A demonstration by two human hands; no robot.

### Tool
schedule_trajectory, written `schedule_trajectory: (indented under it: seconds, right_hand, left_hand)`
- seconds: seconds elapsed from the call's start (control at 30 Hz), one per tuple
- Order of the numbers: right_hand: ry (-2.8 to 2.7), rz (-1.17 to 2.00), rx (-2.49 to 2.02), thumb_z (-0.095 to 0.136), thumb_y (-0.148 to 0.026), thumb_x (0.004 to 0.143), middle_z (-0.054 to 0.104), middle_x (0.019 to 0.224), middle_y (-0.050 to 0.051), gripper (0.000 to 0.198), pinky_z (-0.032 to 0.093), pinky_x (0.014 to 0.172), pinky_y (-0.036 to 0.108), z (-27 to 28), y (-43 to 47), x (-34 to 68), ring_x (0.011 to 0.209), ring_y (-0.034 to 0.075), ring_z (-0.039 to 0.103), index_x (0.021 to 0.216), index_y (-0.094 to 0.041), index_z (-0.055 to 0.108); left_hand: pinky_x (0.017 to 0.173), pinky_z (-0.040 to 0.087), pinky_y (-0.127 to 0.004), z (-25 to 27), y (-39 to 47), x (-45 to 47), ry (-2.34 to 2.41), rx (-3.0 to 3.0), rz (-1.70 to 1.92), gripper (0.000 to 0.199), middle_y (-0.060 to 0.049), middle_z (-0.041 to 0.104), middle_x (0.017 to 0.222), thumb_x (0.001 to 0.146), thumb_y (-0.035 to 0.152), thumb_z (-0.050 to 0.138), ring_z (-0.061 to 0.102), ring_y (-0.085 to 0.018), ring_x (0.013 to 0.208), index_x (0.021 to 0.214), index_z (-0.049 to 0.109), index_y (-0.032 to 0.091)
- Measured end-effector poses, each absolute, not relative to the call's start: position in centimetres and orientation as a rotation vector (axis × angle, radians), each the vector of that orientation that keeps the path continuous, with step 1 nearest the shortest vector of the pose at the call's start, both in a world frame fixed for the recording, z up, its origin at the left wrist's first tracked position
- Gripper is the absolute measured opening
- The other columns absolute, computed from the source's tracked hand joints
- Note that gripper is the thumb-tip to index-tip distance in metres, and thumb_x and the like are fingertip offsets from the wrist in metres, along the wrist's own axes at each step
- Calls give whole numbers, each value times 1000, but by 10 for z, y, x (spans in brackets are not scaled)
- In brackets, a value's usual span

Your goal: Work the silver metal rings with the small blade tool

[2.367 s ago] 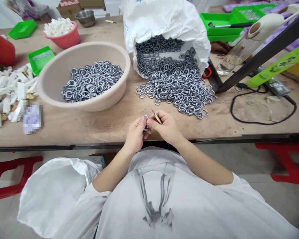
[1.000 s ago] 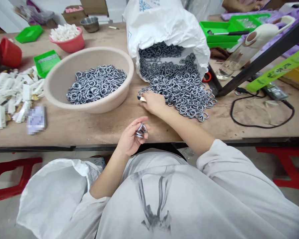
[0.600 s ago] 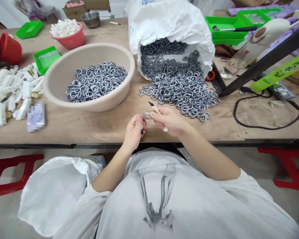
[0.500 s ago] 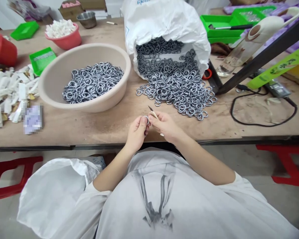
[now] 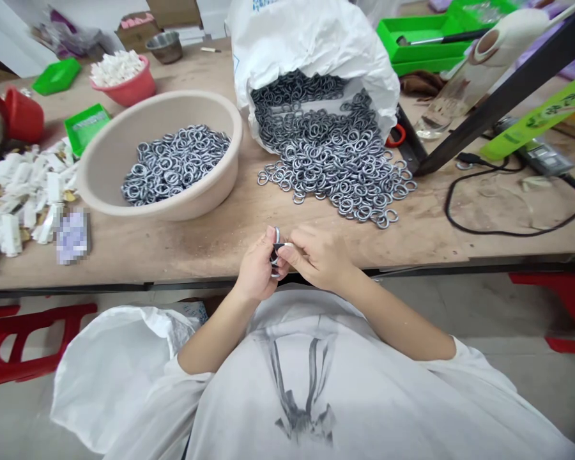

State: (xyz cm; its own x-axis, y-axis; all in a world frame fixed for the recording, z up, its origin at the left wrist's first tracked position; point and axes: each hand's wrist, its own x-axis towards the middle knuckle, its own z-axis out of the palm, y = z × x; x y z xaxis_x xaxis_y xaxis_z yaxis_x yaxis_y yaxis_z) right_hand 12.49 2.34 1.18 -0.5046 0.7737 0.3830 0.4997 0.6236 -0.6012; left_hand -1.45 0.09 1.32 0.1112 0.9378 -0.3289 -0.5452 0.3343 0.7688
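Note:
My left hand (image 5: pixel 257 269) is closed on grey rings; one ring (image 5: pixel 276 232) sticks up past the thumb, and part of another shows lower by the fingers. My right hand (image 5: pixel 324 257) is closed round a small knife (image 5: pixel 278 246) with a pale handle mostly hidden in the fist. Its dark blade points left and lies against the rings at the left fingertips. Beyond my hands, a heap of grey rings (image 5: pixel 349 160) spills from a white sack (image 5: pixel 311 45) lying on its side. More rings lie in a beige basin (image 5: pixel 158 207) to the left.
White pieces (image 5: pixel 19 191) are piled at the left, by a green tray (image 5: pixel 87 128). A pink bowl (image 5: pixel 131 92) and a metal bowl (image 5: pixel 165 48) stand behind. At right are a dark metal bar (image 5: pixel 498 89), a black cable (image 5: pixel 508 233) and a clear bottle (image 5: pixel 450 112).
The knife has turned from pointing up and away to pointing left, its blade now at the rings in my left hand. The view has shifted slightly.

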Motion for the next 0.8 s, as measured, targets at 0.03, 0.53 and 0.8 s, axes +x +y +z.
schedule_trajectory:
  seconds: [0.03,0.53,0.8]
  right_hand:
    - [-2211,543,-989,35,-55,102,49,68,1,49,26,63,30,11,23,125,64,15,43,68,-21,47]
    - [-2453,223,-1539,61,-37,94,67,127,18,40,46,83,37,2,156,67,106,31,65,128,-16,62]
    - [-2288,669,-1331,56,-31,94,71,96,13,21,44,75,32,5,157,64,87,23,63,93,-14,70]
  left_hand:
    - [32,23,-16,13,1,-14,910,529,1161,56,7,41,45,73,62,76,37,-6,34,65,41,19]
    - [32,35,-15,9,-4,-45,844,486,1154,27,4,52,62,79,32,76,50,-9,47,98,64,17]
    - [31,17,-10,3,11,-64,853,204,1225,22,4,53,68,86,31,67,37,-2,41,79,53,17]
